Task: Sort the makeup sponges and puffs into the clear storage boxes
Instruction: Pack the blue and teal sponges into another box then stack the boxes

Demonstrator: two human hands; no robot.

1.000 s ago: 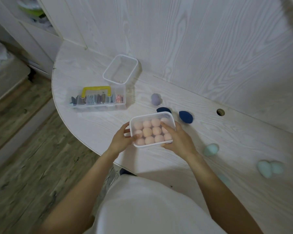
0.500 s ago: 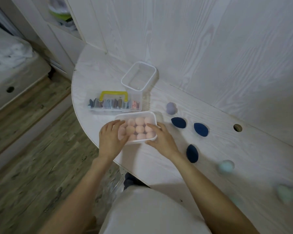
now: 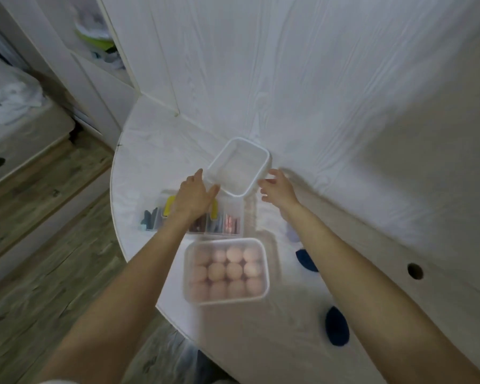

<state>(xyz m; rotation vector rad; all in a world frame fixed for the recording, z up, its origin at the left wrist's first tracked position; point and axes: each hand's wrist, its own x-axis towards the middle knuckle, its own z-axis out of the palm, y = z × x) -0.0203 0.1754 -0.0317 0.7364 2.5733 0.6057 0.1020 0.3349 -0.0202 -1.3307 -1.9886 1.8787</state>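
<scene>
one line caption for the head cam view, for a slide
Both hands reach for the empty clear box, left hand and right hand flanking it.

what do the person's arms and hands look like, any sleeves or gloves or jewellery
Both forearms are bare up to the bottom edge of the picture, with no sleeves in view. The left hand and right hand wear no gloves. No rings, watch or bracelets show, though the picture is somewhat blurred.

Empty box [image 3: 239, 166] far on tabletop [image 3: 399, 273], against wall. Left hand [image 3: 196, 194] at its left side, right hand [image 3: 276, 187] at its right. Divided case [image 3: 227, 224] just nearer (partly under left hand). Filled box [image 3: 226, 271] nearest; two sponges [image 3: 336, 327] to its right.
</scene>
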